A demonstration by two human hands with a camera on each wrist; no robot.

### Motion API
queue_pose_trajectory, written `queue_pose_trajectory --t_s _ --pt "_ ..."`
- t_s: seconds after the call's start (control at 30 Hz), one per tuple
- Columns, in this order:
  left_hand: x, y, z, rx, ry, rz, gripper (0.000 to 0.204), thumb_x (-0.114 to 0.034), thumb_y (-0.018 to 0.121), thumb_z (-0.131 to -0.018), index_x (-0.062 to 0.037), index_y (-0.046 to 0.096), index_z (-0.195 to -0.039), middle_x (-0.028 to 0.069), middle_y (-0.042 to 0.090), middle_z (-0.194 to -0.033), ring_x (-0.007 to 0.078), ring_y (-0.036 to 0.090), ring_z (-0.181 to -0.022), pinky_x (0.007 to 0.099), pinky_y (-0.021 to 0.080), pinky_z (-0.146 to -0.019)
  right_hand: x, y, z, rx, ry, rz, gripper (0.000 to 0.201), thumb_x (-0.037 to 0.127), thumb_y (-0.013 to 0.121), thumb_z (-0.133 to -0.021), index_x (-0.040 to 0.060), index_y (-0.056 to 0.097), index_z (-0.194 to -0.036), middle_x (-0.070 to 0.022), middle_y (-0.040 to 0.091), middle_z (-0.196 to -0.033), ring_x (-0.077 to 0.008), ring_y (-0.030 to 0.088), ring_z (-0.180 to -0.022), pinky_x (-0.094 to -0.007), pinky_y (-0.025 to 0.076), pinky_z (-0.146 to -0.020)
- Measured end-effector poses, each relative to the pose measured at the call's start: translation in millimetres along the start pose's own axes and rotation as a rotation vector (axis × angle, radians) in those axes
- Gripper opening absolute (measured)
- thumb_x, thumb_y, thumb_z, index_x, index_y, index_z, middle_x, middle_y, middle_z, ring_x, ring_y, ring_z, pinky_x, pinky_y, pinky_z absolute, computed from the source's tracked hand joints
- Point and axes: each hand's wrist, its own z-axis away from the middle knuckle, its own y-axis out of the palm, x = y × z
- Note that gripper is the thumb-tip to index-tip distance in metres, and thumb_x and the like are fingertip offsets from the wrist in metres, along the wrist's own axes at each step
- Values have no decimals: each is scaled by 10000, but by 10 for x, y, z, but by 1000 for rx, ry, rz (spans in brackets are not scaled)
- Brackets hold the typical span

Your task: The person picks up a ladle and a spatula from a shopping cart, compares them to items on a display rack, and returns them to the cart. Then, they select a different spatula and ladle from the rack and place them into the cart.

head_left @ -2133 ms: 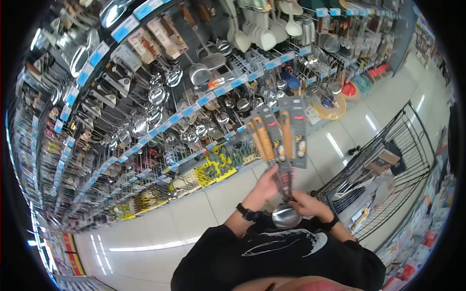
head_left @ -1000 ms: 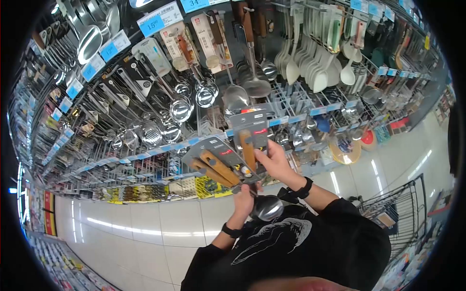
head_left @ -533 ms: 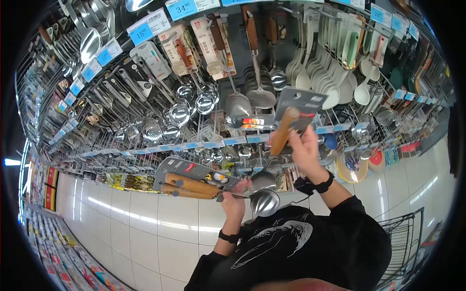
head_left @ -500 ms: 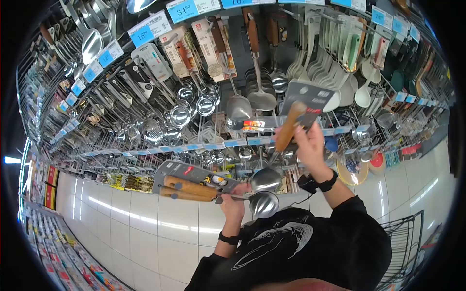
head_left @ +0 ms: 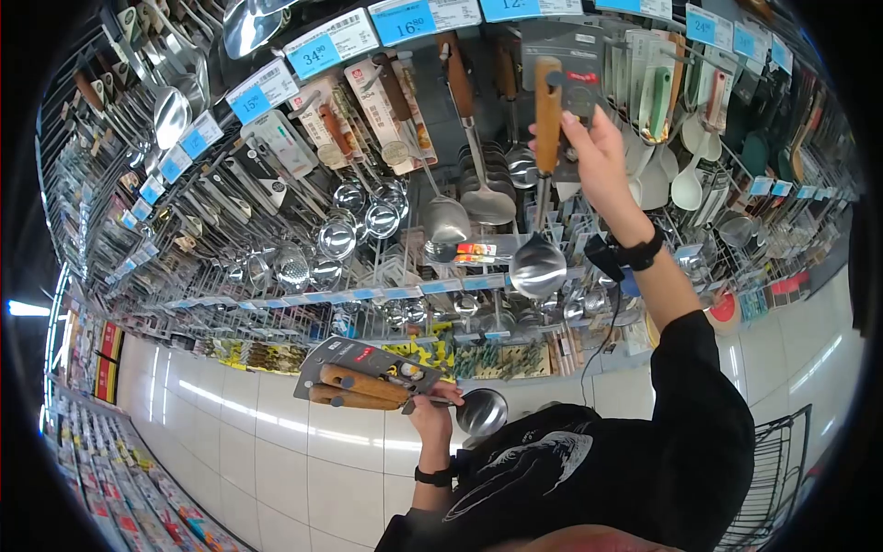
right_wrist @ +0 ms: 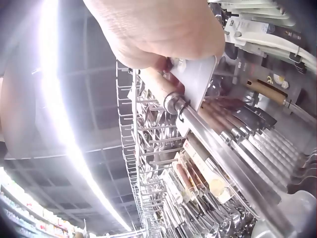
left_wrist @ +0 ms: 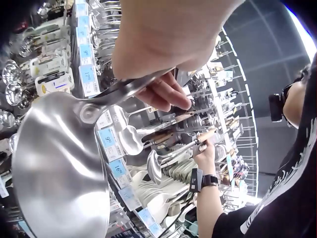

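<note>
In the head view my right hand (head_left: 600, 166) is raised in front of the rack and holds a ladle by its wooden handle (head_left: 548, 115), against its grey backing card (head_left: 579, 64). Its steel bowl (head_left: 538, 269) hangs downward. Lower and to the left, my left hand (head_left: 430, 421) grips more wooden-handled utensils on grey cards (head_left: 317, 363), handles pointing left. One steel ladle bowl (head_left: 481, 412) shows right of that hand, and looms large in the left wrist view. In the right wrist view the held ladle's metal shaft (right_wrist: 223, 153) runs down from the fingers.
Wooden-handled turners (head_left: 487, 202) hang on hooks left of the raised ladle; pale spoons and ladles (head_left: 687, 189) hang to its right. Price-tag rails (head_left: 405, 23) run above. A wire shopping cart (head_left: 768, 478) stands at the right, on the tiled floor (head_left: 276, 460).
Both hands held the bundle together at first. The right hand has separated one ladle and lifted it up to the hooks; the left hand has moved left and down with the others.
</note>
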Motion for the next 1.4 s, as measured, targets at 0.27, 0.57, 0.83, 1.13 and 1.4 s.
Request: queue_pose_trajectory --t_s 0.27,0.57,0.83,1.13,1.4 --pt "20 -18 42 -20 49 -47 774 -699 304 -839 23 563 -736 110 519 -537 221 534 -521 361 474 -646 -271 -5 -86 -1 -19 -23 213 140 433 -962 -6 495 -1105 -119 636 -928 -181 644 -824 -308 540 -701" --pt "57 -29 45 -10 41 -10 731 -660 350 -851 36 561 -778 116 556 -625 222 554 -548 366 488 -646 -568 -211 -496 -52 34 55 231 174 483 -945 -11 508 -1081 -107 638 -892 -191 648 -737 -292 527 -631" --pt "9 -14 117 -36 54 -11 737 -679 374 -834 33 561 -790 104 537 -602 213 553 -556 354 483 -646 -1077 -512 -1057 -143 -209 482 211 188 545 -902 7 574 -1008 -43 623 -788 -113 531 -625 -269 450 -597" --pt "-10 -59 160 -99 58 -21 728 -680 381 -831 26 552 -793 96 547 -646 191 538 -538 357 499 -622 -1418 -705 -1461 -142 -227 557 273 261 564 -889 -8 579 -930 -33 572 -730 -97 472 -664 -272 399 -626" --pt "17 -138 162 0 96 -4 681 -596 355 -892 48 563 -822 117 596 -720 197 581 -588 349 507 -632 -1525 -647 -1589 -278 -106 712 418 362 550 -860 -44 569 -960 -204 627 -858 -332 593 -800 -380 437 -742"
